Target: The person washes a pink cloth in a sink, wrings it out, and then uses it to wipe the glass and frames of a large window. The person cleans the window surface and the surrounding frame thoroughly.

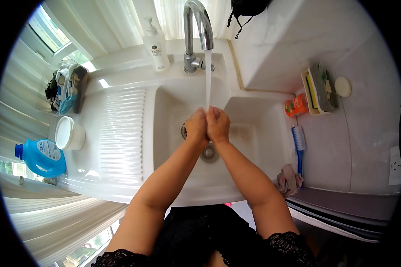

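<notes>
Pale curtains hang behind a white sink, its ribbed drainboard left of the faucet. Directly below the faucet, running water meets the left hand and right hand, pressed together, fingers curled; whether they enclose anything cannot be told. This seems a rinsing step; the next move likely calls for turning the hands beneath the faucet.

Faucet glossy metal; sink smooth, glossy; jug shiny plastic; rag matt, crumpled, seemingly cloth.
</notes>
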Demonstrator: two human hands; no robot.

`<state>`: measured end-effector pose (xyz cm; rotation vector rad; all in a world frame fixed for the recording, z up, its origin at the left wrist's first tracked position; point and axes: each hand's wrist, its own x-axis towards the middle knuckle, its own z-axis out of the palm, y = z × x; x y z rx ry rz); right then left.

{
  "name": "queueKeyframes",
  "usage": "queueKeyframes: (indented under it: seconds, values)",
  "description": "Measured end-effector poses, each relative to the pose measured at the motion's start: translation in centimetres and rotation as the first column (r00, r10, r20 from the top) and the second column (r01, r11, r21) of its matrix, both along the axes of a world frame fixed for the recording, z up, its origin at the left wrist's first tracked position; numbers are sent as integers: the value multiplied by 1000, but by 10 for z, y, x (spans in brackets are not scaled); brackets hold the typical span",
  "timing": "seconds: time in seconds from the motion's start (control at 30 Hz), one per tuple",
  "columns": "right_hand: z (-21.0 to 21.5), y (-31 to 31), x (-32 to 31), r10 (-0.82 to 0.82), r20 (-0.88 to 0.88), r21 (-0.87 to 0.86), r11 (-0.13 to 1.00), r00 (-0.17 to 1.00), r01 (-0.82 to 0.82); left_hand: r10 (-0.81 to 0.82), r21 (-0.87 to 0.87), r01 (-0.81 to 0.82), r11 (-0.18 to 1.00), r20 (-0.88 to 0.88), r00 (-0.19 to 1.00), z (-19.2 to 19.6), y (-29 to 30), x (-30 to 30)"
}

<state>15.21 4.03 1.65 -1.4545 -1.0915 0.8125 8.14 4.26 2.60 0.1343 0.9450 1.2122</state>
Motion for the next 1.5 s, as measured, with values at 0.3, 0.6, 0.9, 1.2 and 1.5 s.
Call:
queueKeyframes:
  seconds: [0.3, 0.6, 0.9, 1.2, 1.5]
  values:
    - [-3, 2, 5, 21, -64, -86, 996, 998, -26, 14, 86, 59, 995, -672, 740, -26, 9, -3]
    - [19, 2, 48, 213, -463, -420, 802, 860, -425, -98, 134, 299, 945, -756, 648, -18, -1, -54]
    - [29, -3, 33, 244, -393, -561, 701, 887, -441, -205, 186, 250, 950, -229, 951, 2, -28, -53]
    - [36, -5, 43, 155, -594, -515, 681, 789, -521, -200, 321, 357, 877, -433, 879, 14, -25, -62]
    - [21, 4, 34, 134, -731, -300, 818, 669, -492, -130, 376, 413, 829, -589, 797, 18, -40, -58]
